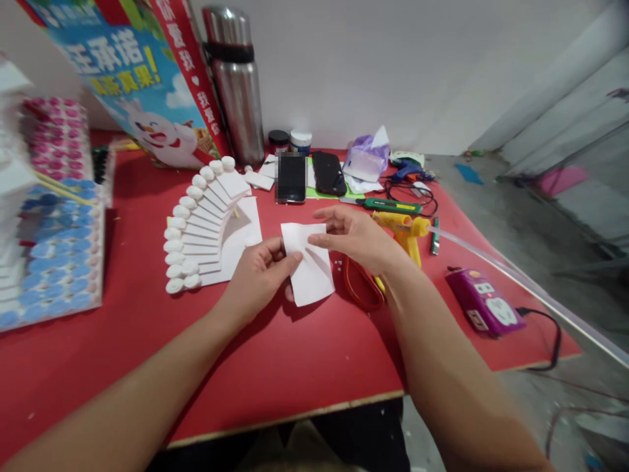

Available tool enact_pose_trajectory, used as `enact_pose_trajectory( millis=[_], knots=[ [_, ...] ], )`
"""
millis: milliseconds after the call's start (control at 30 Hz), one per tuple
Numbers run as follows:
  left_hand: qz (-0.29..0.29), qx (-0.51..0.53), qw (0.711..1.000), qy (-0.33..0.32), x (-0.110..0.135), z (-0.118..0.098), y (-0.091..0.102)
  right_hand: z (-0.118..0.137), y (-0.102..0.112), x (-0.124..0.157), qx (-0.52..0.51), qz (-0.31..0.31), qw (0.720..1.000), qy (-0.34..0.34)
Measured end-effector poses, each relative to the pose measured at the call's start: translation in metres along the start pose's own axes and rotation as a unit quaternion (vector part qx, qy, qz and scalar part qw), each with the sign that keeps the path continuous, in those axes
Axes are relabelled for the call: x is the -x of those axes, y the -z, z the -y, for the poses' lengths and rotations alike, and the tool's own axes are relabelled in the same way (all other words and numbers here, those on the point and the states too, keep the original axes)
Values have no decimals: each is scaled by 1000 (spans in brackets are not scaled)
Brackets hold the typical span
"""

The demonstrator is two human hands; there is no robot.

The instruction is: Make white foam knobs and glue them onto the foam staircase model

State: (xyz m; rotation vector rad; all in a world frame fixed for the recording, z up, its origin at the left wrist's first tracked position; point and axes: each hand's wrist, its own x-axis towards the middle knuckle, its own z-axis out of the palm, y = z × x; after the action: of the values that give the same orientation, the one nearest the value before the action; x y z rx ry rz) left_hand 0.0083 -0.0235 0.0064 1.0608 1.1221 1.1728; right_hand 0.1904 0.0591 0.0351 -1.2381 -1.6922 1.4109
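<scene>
My left hand (265,265) pinches a white piece of paper (313,278) by its left side, thumb on top and fingers partly hidden beneath. The paper has a slight crease and is held just above the red table. At its upper right corner is my right hand (356,237), thumb over the paper and fingers stretched out apart from it; whether the thumb touches is unclear. To the left, a fan of white cards with round white ends (199,226) lies partly on a white sheet (246,233). Beside my right hand rests a yellow glue gun (410,229) with a long clear glue stick (515,278).
The red table (275,373) carries trays of blue and pink round pieces (63,282) at left. Behind stand a colourful box (147,85), a steel thermos (238,98), a phone (291,177) and a green cutter (393,206). A purple power socket (484,303) sits at right.
</scene>
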Motion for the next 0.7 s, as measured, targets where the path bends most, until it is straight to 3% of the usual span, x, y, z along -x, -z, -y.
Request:
enact_pose_trajectory(
  millis=[133, 400, 467, 600, 700],
  knots=[
    [-10, 4, 1000, -18, 2, -2, -2, 1, -4, 2, -41, 58, 997, -30],
    [4, -64, 997, -44, 2, 1, 1, 3, -4, 5, -2, 81, 997, -22],
    [-4, -92, 995, -50, 3, 1, 1, 4, -4, 4, 7, 41, 999, 11],
    [-39, -203, 976, -74, 4, 2, -1, 9, -8, 5, 75, -126, 981, 130],
    [-25, -283, 949, -134, 6, 2, -4, 14, -16, 9, 60, -159, 975, 143]
  ],
)
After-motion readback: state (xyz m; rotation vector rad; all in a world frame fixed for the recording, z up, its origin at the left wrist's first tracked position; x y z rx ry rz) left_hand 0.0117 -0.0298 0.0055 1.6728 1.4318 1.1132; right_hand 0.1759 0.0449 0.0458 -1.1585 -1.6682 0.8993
